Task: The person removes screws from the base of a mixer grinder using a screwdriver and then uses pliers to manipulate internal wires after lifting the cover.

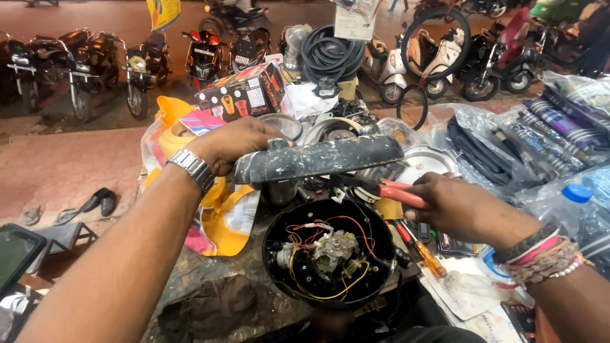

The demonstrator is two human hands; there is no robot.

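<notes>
- Two hands are at work over an opened black round appliance base, which lies upside down just below and between them, its cover off and its wiring bare.
- Left hand is closed around one end of a long dark paint-spattered handle piece, holding it level above the base; a metal wristwatch sits on that wrist.
- Right hand is clenched on the red-handled pliers, whose tips reach under the handle piece, toward the left hand; what the tips grip is hidden.
- Done, by the look of it: the base is opened, and red and yellow wires and a small metal switch part lie exposed inside.
- Left, as I judge it: the handle piece is not yet seated on anything, and the base is not closed up.
- Just below the right hand lies an orange-handled screwdriver, untouched.
</notes>
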